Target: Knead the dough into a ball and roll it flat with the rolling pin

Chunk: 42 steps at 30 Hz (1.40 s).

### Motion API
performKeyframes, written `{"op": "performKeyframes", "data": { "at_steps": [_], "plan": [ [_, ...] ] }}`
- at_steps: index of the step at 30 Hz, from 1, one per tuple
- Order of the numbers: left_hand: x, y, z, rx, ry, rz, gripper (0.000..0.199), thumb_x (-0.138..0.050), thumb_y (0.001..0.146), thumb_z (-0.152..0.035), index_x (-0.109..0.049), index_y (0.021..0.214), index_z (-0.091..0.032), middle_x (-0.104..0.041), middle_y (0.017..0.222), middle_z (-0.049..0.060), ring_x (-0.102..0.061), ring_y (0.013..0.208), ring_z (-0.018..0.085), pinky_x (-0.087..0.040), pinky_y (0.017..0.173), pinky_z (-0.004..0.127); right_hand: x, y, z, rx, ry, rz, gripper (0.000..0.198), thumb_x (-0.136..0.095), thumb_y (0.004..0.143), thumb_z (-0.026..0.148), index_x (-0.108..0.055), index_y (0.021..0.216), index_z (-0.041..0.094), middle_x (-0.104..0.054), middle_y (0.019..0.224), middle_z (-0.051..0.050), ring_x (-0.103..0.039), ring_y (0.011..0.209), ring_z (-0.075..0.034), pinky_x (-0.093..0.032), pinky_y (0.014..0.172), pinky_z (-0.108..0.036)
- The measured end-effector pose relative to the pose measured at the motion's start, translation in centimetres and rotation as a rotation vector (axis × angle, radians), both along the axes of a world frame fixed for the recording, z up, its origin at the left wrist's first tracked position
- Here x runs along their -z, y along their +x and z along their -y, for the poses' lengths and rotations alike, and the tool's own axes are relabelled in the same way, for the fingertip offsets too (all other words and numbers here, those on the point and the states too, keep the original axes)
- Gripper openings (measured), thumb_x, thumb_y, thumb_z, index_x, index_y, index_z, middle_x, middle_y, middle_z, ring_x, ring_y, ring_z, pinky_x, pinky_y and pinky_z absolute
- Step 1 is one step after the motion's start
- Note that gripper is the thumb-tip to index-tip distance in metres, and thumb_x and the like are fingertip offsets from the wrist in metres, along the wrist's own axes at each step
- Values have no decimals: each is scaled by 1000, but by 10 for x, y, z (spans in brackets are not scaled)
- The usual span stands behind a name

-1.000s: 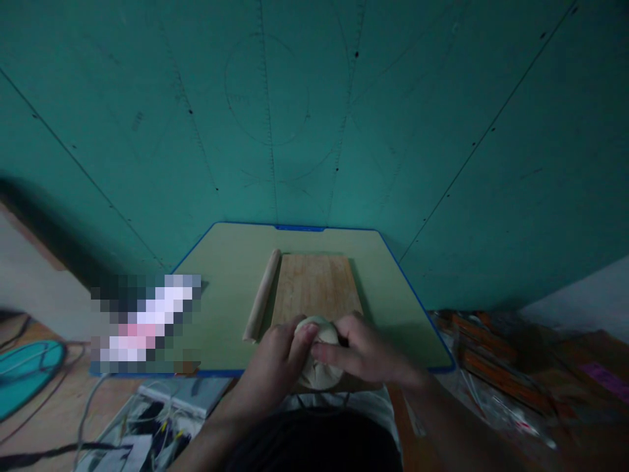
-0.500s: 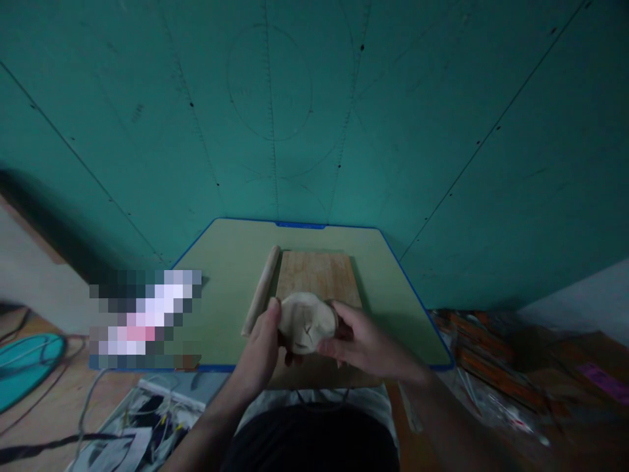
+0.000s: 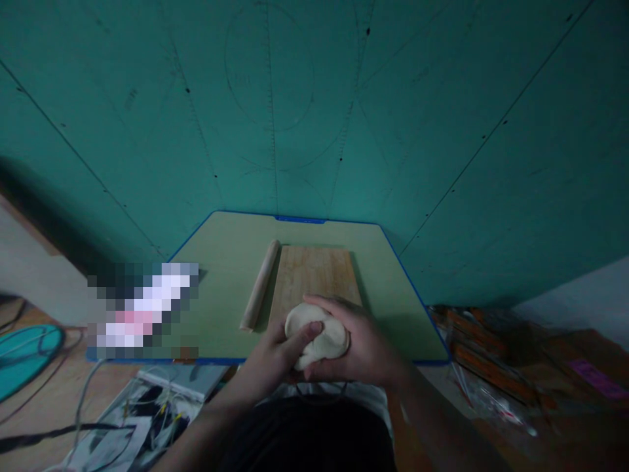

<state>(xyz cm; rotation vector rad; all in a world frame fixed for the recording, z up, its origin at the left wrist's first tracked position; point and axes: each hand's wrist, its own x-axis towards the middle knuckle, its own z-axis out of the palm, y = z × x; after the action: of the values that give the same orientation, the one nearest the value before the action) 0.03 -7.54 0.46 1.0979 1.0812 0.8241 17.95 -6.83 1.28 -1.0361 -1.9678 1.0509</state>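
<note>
At the wooden board's [image 3: 317, 270] six o'clock end: pale dough [image 3: 331, 341] between two hands

Twelve o'clock taken as the wall side. Dough off-white, matte, soft-looking; a rounded, flattened lump, its upper face creased and dented, edge folded over in a thick lip toward six o'clock. Both hands full of it. Left hand [image 3: 282, 351] closed on the dough's nine o'clock flank, thumb pressed flat across the top. Right hand [image 3: 368, 341] curved round the three o'clock side, fingers reaching up to one o'clock, thumb low near seven. Whether the dough's underside touches the board: cannot tell, hands cover it.

Board rectangular, light brown, streaked grain, surface patchy. Just beside it at ten o'clock, a rolling pin [image 3: 260, 286]: plain, smooth-looking pale cylinder, lying slantwise, far end leaning toward one.

Both rest on a table [image 3: 396, 295], pale green top, blue edging, far corners cut at a slant. Past it at twelve, a green wall [image 3: 295, 151], flat, marked with ruled lines, thin circles and dark dots. Toward eight, a pixelated patch hides whatever lies on the table corner. At four, beyond the table, crinkled clear plastic [image 3: 501, 403], glossy.
</note>
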Motion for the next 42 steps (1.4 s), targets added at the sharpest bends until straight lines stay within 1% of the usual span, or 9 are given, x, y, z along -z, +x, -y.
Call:
{"op": "performKeyframes", "data": {
  "at_steps": [5, 7, 11, 17, 21, 23, 28, 33, 42],
  "plan": [
    [4, -14, 6, 243, 5, 96, 61, -49, 86, -73, -68, 98, -17, -63, 66, 2, -58, 53, 15, -47, 49, 25, 2, -1, -2, 32, 48, -141, 53, -72, 81, 57, -67, 120, 22, -72, 104, -7, -66, 91, -22, -50, 80, -33],
    [1, -18, 7, 307, 116, 73, 58, -57, 85, -68, -66, 111, -17, -67, 78, 4, -61, 61, 16, -49, 55, 25, 3, -2, -3, 83, 22, -199, 40, -66, 86, 53, -70, 110, 21, -72, 96, -5, -66, 85, -20, -50, 75, -31],
    [-5, -12, 4, 145, 337, -167, 62, -80, 74, -44, -59, 126, -19, -70, 97, 5, -64, 79, 17, -49, 61, 22, 4, -10, -4, 190, -7, -250, 28, -59, 92, 45, -70, 91, 20, -71, 83, -3, -65, 78, -18, -48, 70, -28],
    [-2, -4, -2, 141, 274, -122, 41, -59, 87, -53, -64, 97, -14, -62, 62, 0, -55, 51, 13, -41, 46, 22, 11, -15, -9, 303, -8, -218, 37, -52, 95, 50, -66, 80, 20, -68, 75, -3, -63, 73, -18, -48, 66, -28],
    [0, -8, -7, 84, 247, -60, 40, -60, 84, -57, -58, 79, -17, -58, 58, -1, -53, 44, 11, -39, 42, 21, 7, -12, -13, 323, -29, -187, 38, -44, 99, 52, -66, 104, 22, -67, 81, -2, -61, 69, -16, -45, 59, -26],
    [0, -7, -8, 78, 252, -58, 40, -61, 85, -57, -58, 78, -18, -58, 58, -2, -53, 45, 11, -39, 42, 21, 1, -12, -13, 329, 40, -140, 36, -43, 100, 50, -63, 110, 22, -66, 79, -1, -60, 66, -15, -43, 57, -26],
    [5, 9, -7, -52, 348, -86, 39, -48, 94, -55, -60, 99, -19, -63, 73, 1, -59, 61, 15, -49, 53, 26, -4, -28, -14, 437, 349, 118, 36, -42, 101, 42, -53, 73, 22, -62, 69, -3, -58, 65, -17, -38, 61, -29],
    [13, 26, -24, -427, 550, -122, 43, -46, 94, -53, -48, 65, -23, -50, 59, -2, -46, 55, 13, -38, 50, 25, 6, -43, -17, 453, 518, 188, 40, -35, 103, 33, -51, 68, 23, -64, 65, -5, -59, 58, -16, -35, 57, -30],
    [1, 32, -47, -418, 270, -32, 50, -54, 83, -63, -57, 59, -20, -53, 54, 0, -48, 49, 13, -37, 42, 24, -10, -30, -35, 454, 371, 227, 47, -33, 103, 48, -65, 81, 21, -72, 76, -10, -70, 74, -24, -49, 67, -33]
  ]
}}
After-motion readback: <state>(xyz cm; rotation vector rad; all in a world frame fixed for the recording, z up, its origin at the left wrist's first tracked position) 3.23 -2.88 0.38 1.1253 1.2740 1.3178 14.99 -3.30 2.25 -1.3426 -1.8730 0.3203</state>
